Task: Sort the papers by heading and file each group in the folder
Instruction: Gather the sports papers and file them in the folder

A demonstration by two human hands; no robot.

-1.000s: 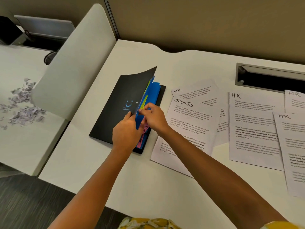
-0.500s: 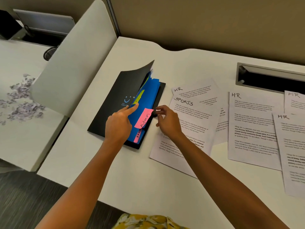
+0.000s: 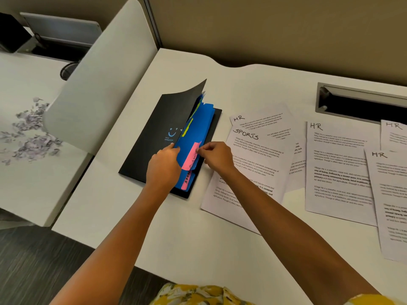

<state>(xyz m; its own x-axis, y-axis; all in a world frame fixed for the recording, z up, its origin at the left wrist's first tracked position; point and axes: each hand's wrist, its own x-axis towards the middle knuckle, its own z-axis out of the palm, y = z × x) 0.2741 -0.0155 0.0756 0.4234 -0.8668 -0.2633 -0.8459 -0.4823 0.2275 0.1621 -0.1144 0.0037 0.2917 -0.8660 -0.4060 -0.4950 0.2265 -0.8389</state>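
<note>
A black folder (image 3: 152, 137) lies on the white desk with its cover half raised, showing blue dividers (image 3: 198, 126) that carry yellow and pink tabs. My left hand (image 3: 164, 167) holds the lifted cover and front dividers apart at their lower edge. My right hand (image 3: 214, 157) pinches the edge of a pink tab (image 3: 191, 156) on a blue divider. A lower pink tab (image 3: 186, 179) reads SPORTS. To the right lie loose sheets: one headed SPORTS (image 3: 253, 164), and several headed HR (image 3: 337, 168).
A white curved partition (image 3: 99, 84) stands left of the folder, with shredded paper bits (image 3: 30, 133) on the neighbouring desk beyond it. A recessed cable tray (image 3: 361, 102) sits at the back right. The desk's front edge (image 3: 92, 243) runs below my arms.
The pink tab swung from lying flat and readable to standing more on edge as my right hand moved left onto it. My left hand slid from pointing to gripping the dividers.
</note>
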